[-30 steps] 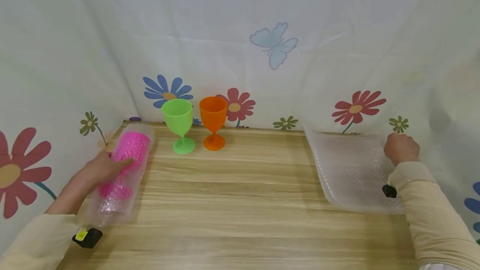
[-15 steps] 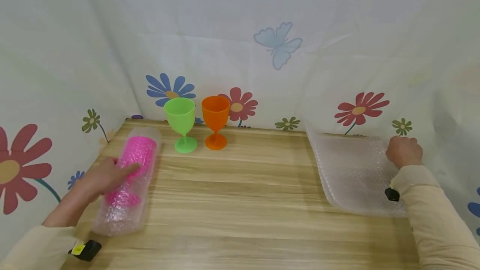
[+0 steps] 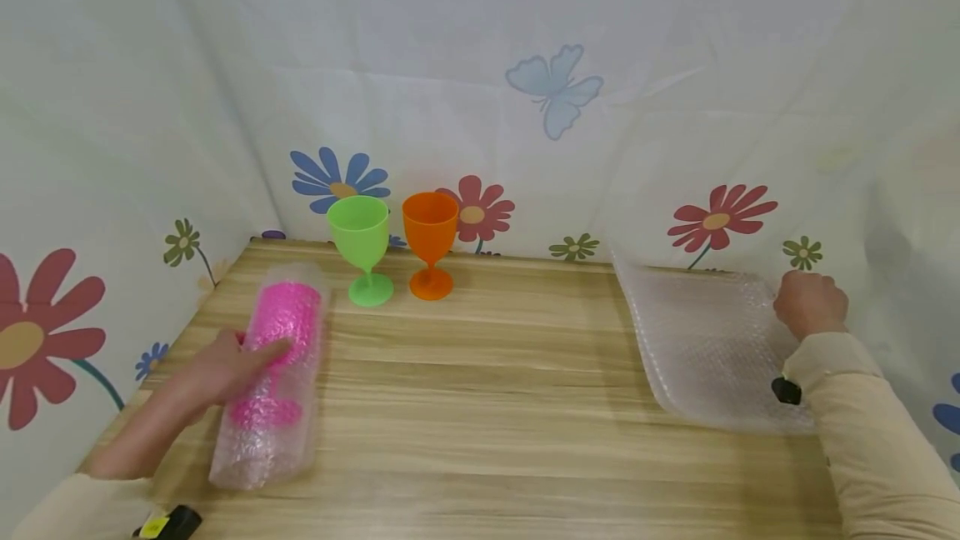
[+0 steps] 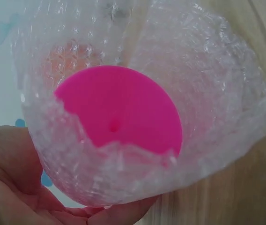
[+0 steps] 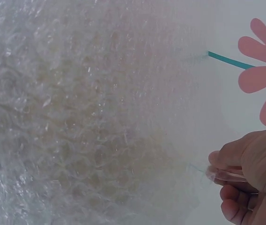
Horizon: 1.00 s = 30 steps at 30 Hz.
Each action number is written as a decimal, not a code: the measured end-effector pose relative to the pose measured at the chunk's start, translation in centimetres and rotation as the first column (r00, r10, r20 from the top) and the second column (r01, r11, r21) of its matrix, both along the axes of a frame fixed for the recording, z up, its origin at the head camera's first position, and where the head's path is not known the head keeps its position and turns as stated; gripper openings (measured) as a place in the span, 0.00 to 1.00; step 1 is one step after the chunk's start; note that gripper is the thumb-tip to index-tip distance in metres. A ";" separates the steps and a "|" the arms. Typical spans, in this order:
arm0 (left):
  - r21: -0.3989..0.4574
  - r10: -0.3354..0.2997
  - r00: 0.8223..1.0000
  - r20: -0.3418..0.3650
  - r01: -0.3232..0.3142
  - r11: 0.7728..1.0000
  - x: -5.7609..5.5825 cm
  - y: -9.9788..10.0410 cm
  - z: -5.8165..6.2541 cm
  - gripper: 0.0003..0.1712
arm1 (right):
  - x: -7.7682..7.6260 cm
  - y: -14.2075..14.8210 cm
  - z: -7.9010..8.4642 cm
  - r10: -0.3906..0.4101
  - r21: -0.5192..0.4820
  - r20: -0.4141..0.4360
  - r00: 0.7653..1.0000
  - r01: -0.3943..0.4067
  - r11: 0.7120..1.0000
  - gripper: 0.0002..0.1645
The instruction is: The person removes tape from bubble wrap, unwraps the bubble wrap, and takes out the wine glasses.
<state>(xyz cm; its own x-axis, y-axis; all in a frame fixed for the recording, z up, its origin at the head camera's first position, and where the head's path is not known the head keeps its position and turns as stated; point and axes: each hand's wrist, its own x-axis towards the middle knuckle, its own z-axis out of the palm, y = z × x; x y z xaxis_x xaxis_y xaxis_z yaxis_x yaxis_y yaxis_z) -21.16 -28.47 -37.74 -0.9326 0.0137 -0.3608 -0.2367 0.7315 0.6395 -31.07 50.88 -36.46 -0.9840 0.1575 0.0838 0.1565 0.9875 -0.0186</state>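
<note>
My left hand (image 3: pixel 232 369) grips a pink goblet (image 3: pixel 283 319) rolled in bubble wrap (image 3: pixel 258 457), at the left of the table. In the left wrist view, the goblet's round pink base (image 4: pixel 123 110) shows inside the wrap's open end, and the fingers curl under the roll. At the right, my right hand (image 3: pixel 812 303) pinches the edge of a loose sheet of bubble wrap (image 3: pixel 705 348). The right wrist view has that edge between thumb and fingers (image 5: pixel 233 154). A green goblet (image 3: pixel 360 232) and an orange goblet (image 3: pixel 431 232) stand upright side by side at the back left.
The wooden table (image 3: pixel 480 407) carries all of these things. A white curtain (image 3: pixel 442 40) printed with flowers and a butterfly hangs behind it and along both sides. A dark wrist camera (image 3: pixel 786 391) sits at the right sleeve.
My left hand has brought the wrapped pink goblet to the right and nearer to me, away from the left curtain. The right hand and its sheet have hardly moved.
</note>
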 end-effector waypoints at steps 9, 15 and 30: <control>-0.018 -0.060 0.998 -0.023 0.059 0.998 1.0 1.3 0.1 0.63 | 0.2 0.0 0.1 -0.029 0.001 0.008 1.000 0.029 1.000 0.11; 0.011 -0.054 0.998 -0.030 0.054 0.998 1.3 1.9 -0.3 0.60 | 0.4 -0.3 0.0 -0.002 0.068 -0.078 0.997 0.007 0.998 0.11; 0.078 -0.041 0.999 0.018 0.039 0.996 1.6 3.0 -0.6 0.61 | 0.7 -2.6 0.7 0.130 0.204 -0.336 0.933 -0.063 0.977 0.17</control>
